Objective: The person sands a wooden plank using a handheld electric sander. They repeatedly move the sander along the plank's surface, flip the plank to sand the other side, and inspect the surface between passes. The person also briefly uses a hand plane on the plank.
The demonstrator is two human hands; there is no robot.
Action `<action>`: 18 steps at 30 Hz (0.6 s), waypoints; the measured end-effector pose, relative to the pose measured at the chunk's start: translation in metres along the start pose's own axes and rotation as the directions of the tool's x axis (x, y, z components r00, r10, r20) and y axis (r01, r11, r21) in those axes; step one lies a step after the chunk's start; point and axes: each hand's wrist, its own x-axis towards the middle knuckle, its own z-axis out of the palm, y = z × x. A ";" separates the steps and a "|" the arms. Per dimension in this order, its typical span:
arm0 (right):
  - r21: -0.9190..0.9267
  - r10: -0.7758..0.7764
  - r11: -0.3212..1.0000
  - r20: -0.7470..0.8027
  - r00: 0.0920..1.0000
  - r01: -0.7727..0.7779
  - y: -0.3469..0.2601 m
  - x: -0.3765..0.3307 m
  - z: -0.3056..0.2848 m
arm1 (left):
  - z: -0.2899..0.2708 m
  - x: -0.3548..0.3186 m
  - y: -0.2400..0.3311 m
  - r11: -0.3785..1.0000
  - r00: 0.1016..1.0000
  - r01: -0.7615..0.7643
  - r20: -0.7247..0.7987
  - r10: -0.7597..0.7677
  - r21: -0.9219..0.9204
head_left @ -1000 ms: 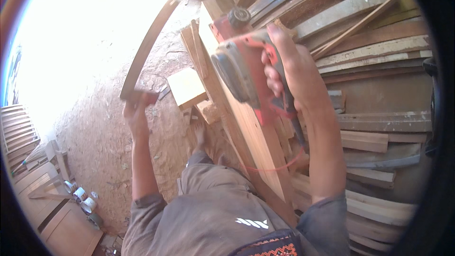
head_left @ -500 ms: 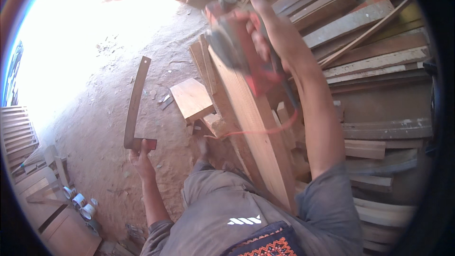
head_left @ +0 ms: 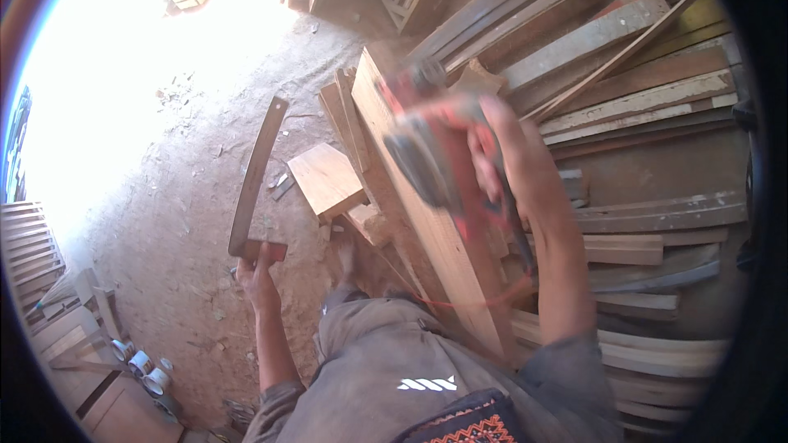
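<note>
Two hands of one person are at work well apart from each other, and each one is closed around its own tool. The left hand [head_left: 258, 280] is clamped on the short reddish-brown stock of a try square [head_left: 259, 176], and the long blade of this square points away from the person, with a small hole near its far end. The right hand [head_left: 506, 138] has its fingers wrapped around the handle of a red and dark electric hand planer [head_left: 423, 157], which is blurred. From where I stand, the planer is over the long, pale timber beam [head_left: 460, 267], but I cannot tell whether it touches the wood. A thin red cord [head_left: 480, 304] passes across the beam, nearer to the person than the planer. On the left side of the beam there is a wooden block [head_left: 328, 179] with a smooth top, and just beside it a smaller, rough piece of wood [head_left: 368, 224]. The person's bare foot [head_left: 348, 261] is on the earthen floor [head_left: 185, 197] near these pieces. To the right, many boards [head_left: 607, 45] lie in stacks, and some white cylindrical containers [head_left: 153, 379] stand far at the left.
</note>
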 end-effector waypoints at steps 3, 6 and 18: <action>-0.015 -0.193 0.980 0.170 0.966 0.198 -0.038 0.103 0.018 | -0.014 -0.017 -0.001 1.000 0.996 -0.010 -0.091 0.011 0.011; 0.043 -0.205 0.979 0.171 0.964 0.200 -0.069 0.179 0.036 | -0.026 -0.031 -0.001 0.999 0.991 -0.005 -0.132 -0.001 -0.047; 0.019 0.017 1.000 -0.014 1.000 -0.017 0.031 -0.056 -0.022 | 0.096 0.070 0.094 0.874 0.843 -0.477 0.326 0.427 0.090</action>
